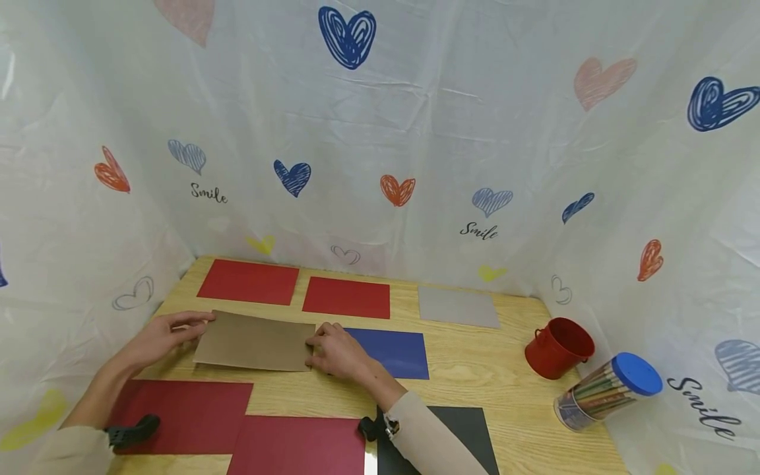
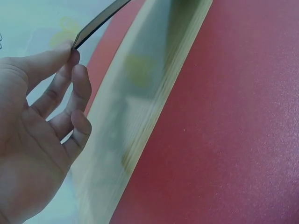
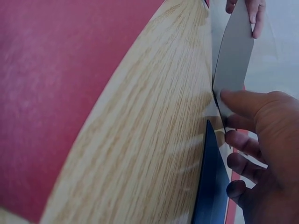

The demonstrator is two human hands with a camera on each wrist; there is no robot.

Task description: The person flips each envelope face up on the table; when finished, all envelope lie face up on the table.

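Note:
A brown rectangular sheet of card (image 1: 255, 342) is held by both hands, slightly raised and bowed above the wooden table. At its upper left corner my left hand (image 1: 163, 336) pinches it; in the left wrist view the thumb and index finger meet on the sheet's thin edge (image 2: 100, 19), the other fingers loosely bent. My right hand (image 1: 343, 351) pinches the right edge, its thumb (image 3: 243, 101) on the face turned to me and its fingers behind. Beside that hand lies a blue sheet (image 1: 392, 353), partly hidden by it.
Red sheets (image 1: 248, 282) lie along the back, with a grey sheet (image 1: 458, 306) to their right. Dark red sheets (image 1: 303, 445) and a black sheet (image 1: 466, 429) lie in front, under the forearms. A red bucket (image 1: 552, 356) and a blue-lidded jar of pencils (image 1: 600, 392) stand at the right.

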